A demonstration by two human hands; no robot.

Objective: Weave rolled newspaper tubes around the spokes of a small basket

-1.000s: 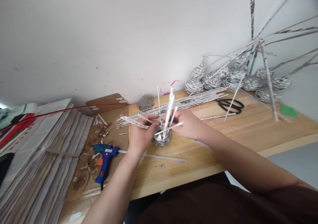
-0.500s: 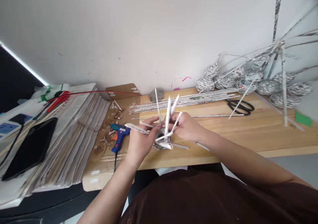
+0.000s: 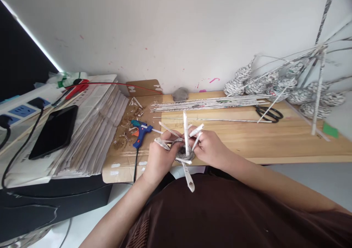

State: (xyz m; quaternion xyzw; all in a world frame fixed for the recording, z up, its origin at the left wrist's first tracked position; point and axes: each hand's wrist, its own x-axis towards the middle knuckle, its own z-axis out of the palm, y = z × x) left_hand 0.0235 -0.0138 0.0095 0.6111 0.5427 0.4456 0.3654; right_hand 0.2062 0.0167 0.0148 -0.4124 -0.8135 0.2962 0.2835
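Observation:
Between my hands is a small round basket (image 3: pixel 181 153) woven from rolled newspaper. Several white paper tubes (image 3: pixel 186 132) stick up and out of its rim, and one tube (image 3: pixel 188 178) points down toward my body. My left hand (image 3: pixel 162 154) is closed on the basket's left side, thumb on the rim. On the right, my right hand (image 3: pixel 210 147) pinches at the rim beside the upright tubes; its fingertips are partly hidden behind them. A blue hot glue gun (image 3: pixel 142 133) lies just left of my left hand.
Rolled paper sticks (image 3: pixel 203 104) lie along the back of the wooden table (image 3: pixel 247 138), near black scissors (image 3: pixel 271 114). Woven paper pieces (image 3: pixel 291 83) stand at the right. A newspaper stack (image 3: pixel 90 138), a phone (image 3: pixel 55 130) and a power strip (image 3: pixel 22 110) are at the left.
The basket has been turned and tipped, so its tubes point differently and one now extends toward me. Both hands remain on it. The whole view has shifted slightly.

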